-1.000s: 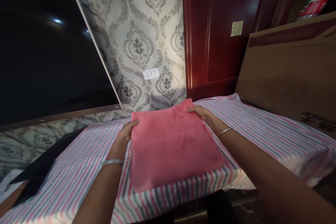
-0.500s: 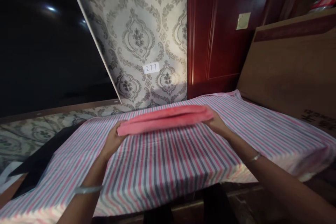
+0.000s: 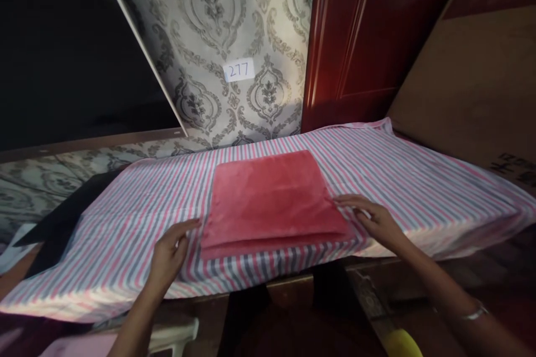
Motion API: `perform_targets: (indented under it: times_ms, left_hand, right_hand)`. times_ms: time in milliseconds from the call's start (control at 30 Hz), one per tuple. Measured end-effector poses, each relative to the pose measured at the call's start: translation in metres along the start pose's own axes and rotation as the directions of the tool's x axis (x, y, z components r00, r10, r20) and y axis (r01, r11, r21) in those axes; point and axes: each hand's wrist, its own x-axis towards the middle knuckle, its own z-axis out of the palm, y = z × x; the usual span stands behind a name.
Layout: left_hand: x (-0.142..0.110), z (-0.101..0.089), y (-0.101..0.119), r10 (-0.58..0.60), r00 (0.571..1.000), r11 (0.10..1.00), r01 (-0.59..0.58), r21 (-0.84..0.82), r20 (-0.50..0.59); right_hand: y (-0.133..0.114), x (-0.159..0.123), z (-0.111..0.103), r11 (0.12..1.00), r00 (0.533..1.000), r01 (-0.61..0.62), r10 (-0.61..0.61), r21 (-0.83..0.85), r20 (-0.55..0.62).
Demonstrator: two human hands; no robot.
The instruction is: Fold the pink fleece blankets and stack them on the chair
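A pink, velvety piece of cloth [image 3: 272,195], squarish and folded or double-layered, lies flat on the striped cover. Its near edge shows a dark gap between two layers. My left hand [image 3: 170,251] is open just off its left edge, forefinger stretched towards the cloth and thumb apart. On the other side my right hand [image 3: 377,220] is open too, its fingertips at the cloth's right edge; whether they touch it I cannot tell. The pink-and-grey striped cover [image 3: 146,217] drapes over the table and hangs down at the front.
Behind the table are a patterned wall with a paper label [image 3: 238,70] reading 277 and a dark red wooden panel [image 3: 352,39]. A large black screen [image 3: 75,56] stands at left, a big cardboard box [image 3: 477,78] at right. Something yellow [image 3: 402,343] shows below.
The pink cloth was held up in both hands and now lies flat on the striped cover. Both hands have let go and moved nearer to me. The view has tilted downward.
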Motion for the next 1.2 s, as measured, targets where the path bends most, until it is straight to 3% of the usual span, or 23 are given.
perform_targets:
  times_ms: [100, 233, 333, 433, 667, 867, 1033, 1133, 1200]
  left_hand:
    - [0.037, 0.012, 0.036, -0.023, 0.999, 0.987, 0.018, 0.157, 0.031]
    - [0.072, 0.055, 0.086, -0.034, 0.974, 0.940, -0.045, 0.337, 0.224]
    - [0.070, 0.080, 0.097, -0.127, 0.948, 0.887, -0.022, 0.460, 0.290]
    - [0.056, 0.091, 0.091, -0.184, 0.936, 0.856, 0.003, 0.517, 0.300]
    - [0.048, 0.095, 0.088, -0.232, 0.914, 0.847, 0.022, 0.531, 0.332]
    - [0.062, 0.077, 0.082, -0.295, 0.862, 0.904, 0.112, 0.412, 0.413]
    - [0.120, 0.072, 0.093, -0.200, 0.923, 0.951, 0.102, 0.291, 0.328]
    - [0.173, 0.087, 0.108, -0.177, 0.924, 0.958, 0.084, 0.273, 0.339]
    - [0.200, 0.103, 0.113, -0.204, 0.917, 0.947, 0.096, 0.306, 0.344]
  right_hand:
    - [-0.021, 0.040, 0.008, 0.976, 0.985, -0.151, 0.136, -0.158, -0.103]
    - [-0.054, 0.088, 0.057, 0.895, 0.984, -0.113, 0.161, -0.432, 0.074]
    - [-0.064, 0.092, 0.091, 0.796, 0.952, -0.128, 0.265, -0.592, 0.150]
    - [-0.060, 0.077, 0.108, 0.743, 0.940, -0.108, 0.293, -0.660, 0.176]
    - [-0.053, 0.067, 0.112, 0.733, 0.943, -0.107, 0.289, -0.671, 0.166]
    - [-0.037, 0.084, 0.104, 0.822, 0.928, -0.141, 0.304, -0.552, 0.215]
    - [-0.033, 0.155, 0.085, 0.873, 0.955, -0.219, 0.283, -0.435, 0.088]
    - [-0.042, 0.206, 0.086, 0.808, 0.916, -0.331, 0.400, -0.488, 0.041]
    - [-0.046, 0.226, 0.093, 0.764, 0.887, -0.386, 0.462, -0.516, 0.019]
